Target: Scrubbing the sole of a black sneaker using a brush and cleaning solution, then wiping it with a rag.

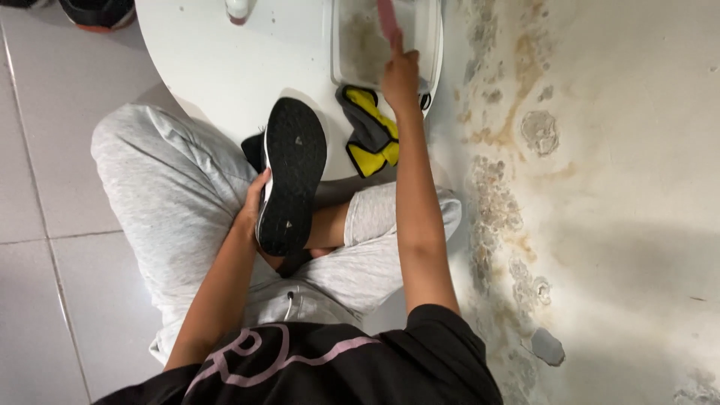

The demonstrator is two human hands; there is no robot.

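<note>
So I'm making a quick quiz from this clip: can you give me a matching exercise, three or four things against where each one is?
Things:
1. shoe
2. pink brush
3. yellow and grey cloth
4. clear tub

Places:
a. on the white table, beside the tub
b. in the left hand, sole up
c. at the table's far edge
d. in the right hand, over the tub

Pairs: 1-b, 2-d, 3-a, 4-c
</note>
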